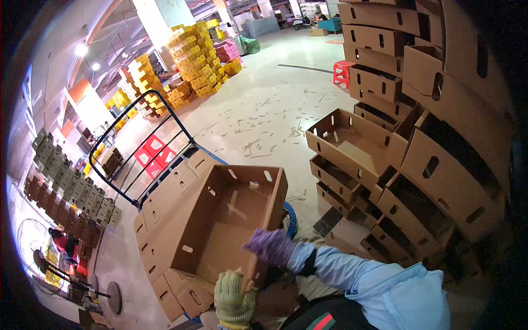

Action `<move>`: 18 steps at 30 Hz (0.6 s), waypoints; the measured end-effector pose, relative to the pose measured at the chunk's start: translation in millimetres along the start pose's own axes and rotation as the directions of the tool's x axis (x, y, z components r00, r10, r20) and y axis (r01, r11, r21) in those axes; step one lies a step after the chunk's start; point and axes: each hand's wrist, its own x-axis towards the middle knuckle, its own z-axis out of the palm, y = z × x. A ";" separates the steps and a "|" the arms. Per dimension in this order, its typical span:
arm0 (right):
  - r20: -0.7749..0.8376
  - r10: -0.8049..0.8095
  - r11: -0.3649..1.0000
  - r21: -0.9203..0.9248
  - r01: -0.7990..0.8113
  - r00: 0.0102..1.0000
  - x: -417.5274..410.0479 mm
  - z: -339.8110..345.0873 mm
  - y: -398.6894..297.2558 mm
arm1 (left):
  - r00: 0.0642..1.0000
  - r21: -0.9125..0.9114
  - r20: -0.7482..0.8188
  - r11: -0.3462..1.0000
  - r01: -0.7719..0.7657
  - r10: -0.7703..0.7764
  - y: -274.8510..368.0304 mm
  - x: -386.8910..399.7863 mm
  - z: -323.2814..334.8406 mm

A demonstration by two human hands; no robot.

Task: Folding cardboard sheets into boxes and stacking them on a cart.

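An open cardboard box [231, 218] with oval hand holes stands tilted in view on top of other cardboard boxes [165, 222] on a platform cart with a dark tube handle [165, 101]. At the box's near right edge is my right hand [272, 247] in a purple knitted glove; its fingers are bunched, and what they hold cannot be made out. My left hand [234, 295], in a pale green knitted glove with bare fingertips, is at the near corner of the same box; its grip is partly hidden.
Stacked open cardboard boxes [350, 144] rise close on the right. A red plastic stool [341, 73] stands behind them. Cardboard scraps [255, 144] litter the floor. Yellow box stacks [196, 57] stand farther back. At left are a pedestal fan [41, 262] and a person [62, 243].
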 end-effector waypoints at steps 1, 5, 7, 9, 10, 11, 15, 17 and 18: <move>-0.038 0.106 0.994 -0.001 -0.106 0.994 -3.1 -10.4 20.0 | 0.997 0.017 -0.064 0.999 -0.035 0.036 3.2 -2.4 -8.1; -0.291 -0.022 0.954 -0.292 -0.067 0.957 -21.0 -65.5 97.6 | 0.974 -0.009 -0.228 1.000 0.004 -0.006 -6.0 -26.1 -25.4; -0.398 -0.009 0.935 -0.330 -0.134 0.917 -32.1 -99.4 132.7 | 0.973 0.000 -0.221 0.998 0.068 -0.066 -21.0 -44.9 -19.8; -0.477 0.136 0.931 -0.238 -0.277 0.868 -42.0 -128.7 161.1 | 0.984 0.009 -0.159 0.996 0.084 -0.081 -35.9 -63.2 -4.2; -0.533 0.114 0.914 -0.275 -0.299 0.838 -48.1 -141.0 173.5 | 0.986 -0.002 -0.137 0.995 0.096 -0.095 -39.9 -73.4 5.2; -0.492 0.096 0.878 -0.367 -0.306 0.865 -53.4 -154.7 187.8 | 0.987 -0.014 -0.114 0.994 0.110 -0.111 -42.2 -83.3 14.4; -0.676 0.336 0.676 -0.312 -0.668 0.656 -66.5 -197.4 241.3 | 0.963 -0.080 0.157 0.969 0.235 -0.221 -48.3 -109.1 33.6; -0.693 0.399 0.600 -0.298 -0.742 0.601 -64.7 -205.9 255.2 | 0.967 -0.139 0.148 0.963 0.230 -0.210 -51.6 -114.0 36.6; -0.677 0.503 0.446 -0.330 -0.832 0.538 -61.6 -205.4 256.4 | 0.953 -0.136 0.183 0.954 0.267 -0.241 -53.8 -115.1 37.2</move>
